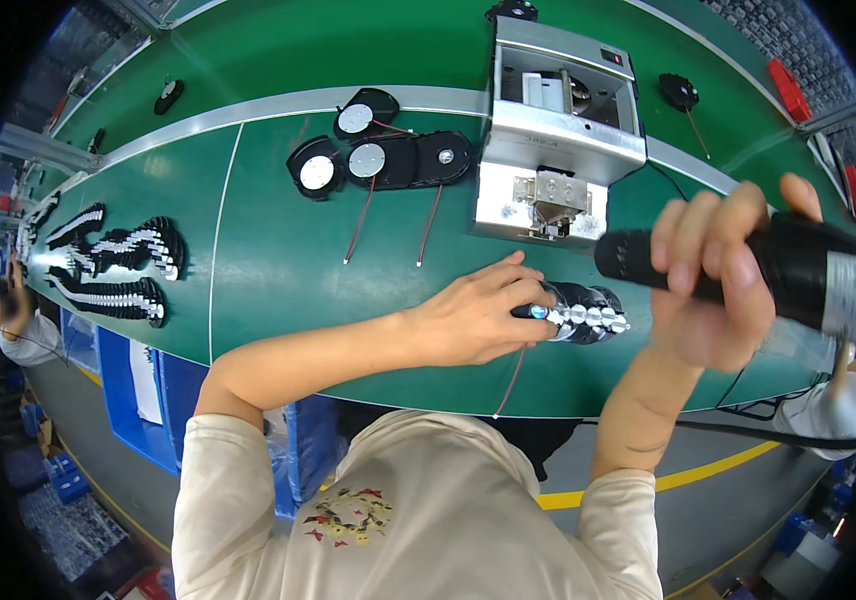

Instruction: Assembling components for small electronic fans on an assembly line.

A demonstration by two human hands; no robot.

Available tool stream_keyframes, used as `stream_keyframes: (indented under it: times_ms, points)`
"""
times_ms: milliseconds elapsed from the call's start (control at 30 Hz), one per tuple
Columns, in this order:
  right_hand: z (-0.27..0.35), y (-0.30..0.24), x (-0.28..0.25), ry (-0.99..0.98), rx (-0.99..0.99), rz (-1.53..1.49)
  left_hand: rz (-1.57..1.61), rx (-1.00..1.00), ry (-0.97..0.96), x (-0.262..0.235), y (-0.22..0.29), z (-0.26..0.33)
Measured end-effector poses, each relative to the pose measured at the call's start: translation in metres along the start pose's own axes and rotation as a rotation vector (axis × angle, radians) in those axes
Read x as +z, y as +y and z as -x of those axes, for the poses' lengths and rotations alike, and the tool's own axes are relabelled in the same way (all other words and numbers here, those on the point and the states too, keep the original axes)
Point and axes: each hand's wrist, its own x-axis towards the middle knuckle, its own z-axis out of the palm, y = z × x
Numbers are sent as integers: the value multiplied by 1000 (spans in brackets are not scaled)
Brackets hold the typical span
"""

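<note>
My right hand (713,270) is raised on the right, fingers wrapped round a thick black electric screwdriver (798,265), slightly blurred. Its narrower end points left, near the front of a metal screw feeder (558,140). My left hand (483,315) rests on the table with its fingers curled on the near end of a row of black housings with silver discs (588,313). Part of the gripped housing is hidden under the fingers. A thin red wire (511,383) with a white plug runs from beneath this hand toward the table's front edge.
Several black housings with round silver discs (367,160) and red wires lie left of the feeder. Stacked rows of similar parts (118,300) stand farther left on the green table (278,250). A blue bin (133,400) sits below the front edge. Other people work at both sides.
</note>
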Motion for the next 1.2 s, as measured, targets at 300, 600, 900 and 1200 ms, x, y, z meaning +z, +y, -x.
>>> stream_keyframes:
  times_ms: [300,600,900,1200]
  points:
    - [-19,28,13,126,129,261,4,-16,-18,-15,-4,14]
    - [-13,32,14,8,210,101,18,-31,51,-11,-9,21]
    - [39,13,20,80,270,101,10,-15,66,-14,-8,22]
    - [44,21,24,-99,225,203,35,-35,102,-9,-8,21]
